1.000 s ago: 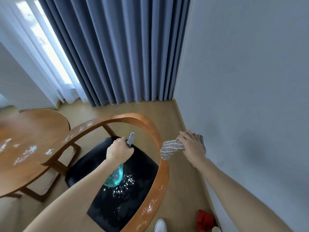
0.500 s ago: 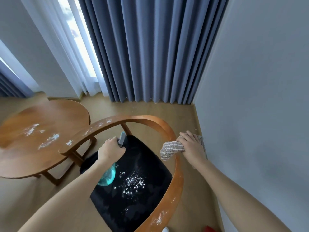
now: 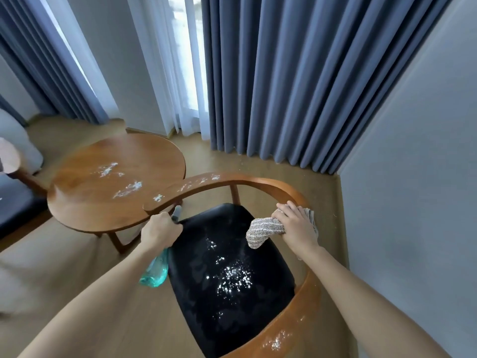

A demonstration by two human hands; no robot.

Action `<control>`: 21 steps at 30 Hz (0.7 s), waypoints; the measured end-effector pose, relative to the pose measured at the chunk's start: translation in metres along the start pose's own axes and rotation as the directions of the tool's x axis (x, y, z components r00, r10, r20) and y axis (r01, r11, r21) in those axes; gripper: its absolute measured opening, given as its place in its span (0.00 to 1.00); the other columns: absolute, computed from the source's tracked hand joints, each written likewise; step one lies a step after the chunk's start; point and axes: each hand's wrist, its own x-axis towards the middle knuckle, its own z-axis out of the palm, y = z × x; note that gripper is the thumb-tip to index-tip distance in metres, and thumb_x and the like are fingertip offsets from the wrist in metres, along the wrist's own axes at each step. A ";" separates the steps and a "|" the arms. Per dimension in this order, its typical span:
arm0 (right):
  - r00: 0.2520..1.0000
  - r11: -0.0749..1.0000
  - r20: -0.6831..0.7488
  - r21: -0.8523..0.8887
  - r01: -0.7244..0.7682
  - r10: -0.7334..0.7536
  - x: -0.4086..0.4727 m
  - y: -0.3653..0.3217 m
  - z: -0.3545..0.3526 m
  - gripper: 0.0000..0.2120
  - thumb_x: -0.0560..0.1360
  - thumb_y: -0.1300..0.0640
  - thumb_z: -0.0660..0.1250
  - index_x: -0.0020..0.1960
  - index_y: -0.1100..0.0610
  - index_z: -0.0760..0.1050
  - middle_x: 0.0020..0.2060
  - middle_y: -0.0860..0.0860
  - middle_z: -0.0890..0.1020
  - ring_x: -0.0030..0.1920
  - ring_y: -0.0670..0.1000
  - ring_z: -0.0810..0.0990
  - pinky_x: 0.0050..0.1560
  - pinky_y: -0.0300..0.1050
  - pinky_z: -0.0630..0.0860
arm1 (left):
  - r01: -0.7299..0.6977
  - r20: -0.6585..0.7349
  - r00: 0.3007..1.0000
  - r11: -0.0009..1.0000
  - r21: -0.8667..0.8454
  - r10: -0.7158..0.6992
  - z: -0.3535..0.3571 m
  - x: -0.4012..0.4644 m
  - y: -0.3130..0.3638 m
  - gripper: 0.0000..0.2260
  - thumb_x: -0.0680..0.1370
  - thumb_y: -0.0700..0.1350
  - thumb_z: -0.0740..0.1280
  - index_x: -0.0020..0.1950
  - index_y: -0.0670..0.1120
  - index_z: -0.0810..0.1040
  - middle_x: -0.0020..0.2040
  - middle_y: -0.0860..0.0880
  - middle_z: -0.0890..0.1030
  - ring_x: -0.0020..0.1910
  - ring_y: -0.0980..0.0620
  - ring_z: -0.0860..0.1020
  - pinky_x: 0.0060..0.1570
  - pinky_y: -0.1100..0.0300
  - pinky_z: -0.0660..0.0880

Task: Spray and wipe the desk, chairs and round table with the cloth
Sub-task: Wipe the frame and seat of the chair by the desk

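Where the grey wall (image 3: 413,151) meets the blue-grey curtain (image 3: 296,81) in a corner, a wooden floor (image 3: 271,164) carries the furniture seen from above. The round table (image 3: 85,192), largest of the pieces, stands left of centre, its brown top flecked with white specks; a sheer white curtain (image 3: 180,60) hangs behind it. Just beside the table, and overlapping its near edge in this view, is the chair (image 3: 289,329), whose curved wooden armrest band sweeps from the table side round the back to the lower right, speckled white at both ends. Its black seat (image 3: 232,293) bears a scatter of white specks near the middle. At the far left edge part of a second chair (image 3: 15,202) with a dark seat shows. The left hand (image 3: 160,231) is clenched round the neck of the spray bottle (image 3: 154,272), which hangs over the left edge of the seat; its long axis runs steeply, the teal body pointing down toward the person and the grey nozzle pointing up and away, toward the underside of the armrest band. The right hand (image 3: 296,226) grasps the cloth (image 3: 263,228), a grey striped rag, against the band at the back right of the chair; the cloth's bunched free end droops down and left over the seat.
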 end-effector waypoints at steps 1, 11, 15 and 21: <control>1.000 1.000 -0.002 -0.010 0.008 -0.008 0.002 -0.005 0.000 0.23 0.74 0.70 0.62 0.65 0.52 0.72 0.74 0.49 0.64 0.76 0.55 0.52 0.74 0.50 0.44 | 0.006 -0.014 1.000 1.000 -0.002 -0.006 -0.001 0.000 -0.005 0.06 0.75 0.45 0.64 0.46 0.42 0.73 0.36 0.48 0.74 0.36 0.46 0.75 0.37 0.56 0.71; 0.999 0.998 0.027 -0.049 0.032 -0.031 0.011 -0.041 0.003 0.25 0.74 0.69 0.60 0.67 0.50 0.70 0.75 0.48 0.61 0.76 0.53 0.51 0.74 0.49 0.43 | 0.070 -0.032 0.997 0.997 -0.016 -0.070 -0.012 0.004 -0.048 0.08 0.73 0.45 0.64 0.46 0.41 0.76 0.38 0.46 0.77 0.37 0.44 0.76 0.39 0.56 0.73; 0.998 0.998 0.033 -0.030 0.049 -0.048 0.012 -0.052 0.007 0.25 0.74 0.71 0.60 0.67 0.51 0.71 0.74 0.49 0.62 0.76 0.54 0.51 0.75 0.50 0.43 | 0.120 0.004 0.993 0.992 -0.039 -0.120 -0.012 0.003 -0.067 0.06 0.74 0.43 0.62 0.43 0.41 0.74 0.37 0.46 0.76 0.35 0.45 0.76 0.39 0.57 0.73; 0.998 0.998 0.030 -0.048 0.050 -0.049 0.011 -0.059 0.006 0.26 0.75 0.71 0.58 0.68 0.51 0.70 0.75 0.48 0.61 0.77 0.53 0.50 0.75 0.49 0.42 | 0.096 0.010 0.995 0.994 0.055 -0.097 -0.014 0.005 -0.069 0.07 0.75 0.45 0.62 0.46 0.43 0.73 0.36 0.48 0.73 0.35 0.48 0.74 0.39 0.57 0.70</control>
